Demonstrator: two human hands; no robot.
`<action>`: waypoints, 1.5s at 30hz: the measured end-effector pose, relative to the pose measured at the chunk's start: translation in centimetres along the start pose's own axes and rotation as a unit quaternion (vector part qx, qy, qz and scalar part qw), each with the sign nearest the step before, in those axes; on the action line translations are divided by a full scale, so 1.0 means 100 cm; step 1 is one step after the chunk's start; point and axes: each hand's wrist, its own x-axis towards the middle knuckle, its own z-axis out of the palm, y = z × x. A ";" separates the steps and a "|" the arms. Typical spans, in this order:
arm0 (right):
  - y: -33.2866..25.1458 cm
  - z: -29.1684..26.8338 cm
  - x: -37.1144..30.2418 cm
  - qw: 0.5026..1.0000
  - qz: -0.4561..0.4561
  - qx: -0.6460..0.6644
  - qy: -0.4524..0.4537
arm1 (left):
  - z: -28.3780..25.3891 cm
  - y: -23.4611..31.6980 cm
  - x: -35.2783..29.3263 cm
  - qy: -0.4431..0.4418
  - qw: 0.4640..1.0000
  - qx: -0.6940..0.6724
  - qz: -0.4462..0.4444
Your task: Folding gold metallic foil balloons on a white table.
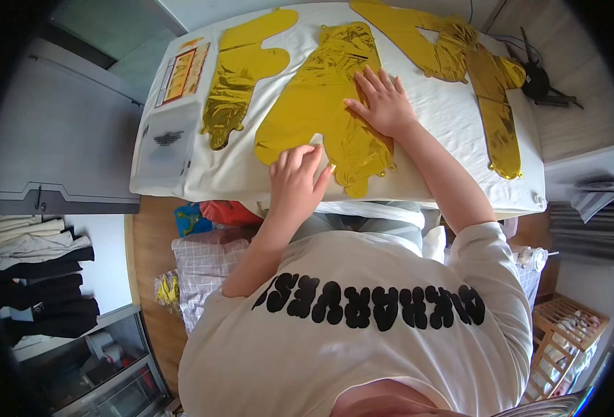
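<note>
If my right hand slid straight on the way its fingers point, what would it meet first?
Your right hand would first meet more of the middle gold foil shape it seems to rest on, then probably the white tablecloth beyond, though exact contact is hard to judge.

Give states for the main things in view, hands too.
Middle gold foil balloon: uninflated, creased.
Left gold foil balloon: uninflated, lower end creased.
Right-side gold foil: flat, creased.
Left hand: fingers curled, grip unclear.
Right hand: spread, palm down on middle gold foil balloon.
White cloth: spread, slightly rumpled.
Clear packet: lying flat.
</note>
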 end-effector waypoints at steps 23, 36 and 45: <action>-0.001 -0.003 0.002 1.000 0.016 0.013 -0.023 | 0.017 0.003 0.057 -0.095 0.983 -0.143 0.061; -0.001 -0.003 0.002 1.000 0.013 0.006 -0.024 | 0.000 -0.021 0.104 -0.215 0.968 -0.088 0.099; -0.001 -0.009 0.002 0.999 0.015 0.020 -0.046 | 0.004 -0.029 0.116 -0.202 0.965 -0.014 0.169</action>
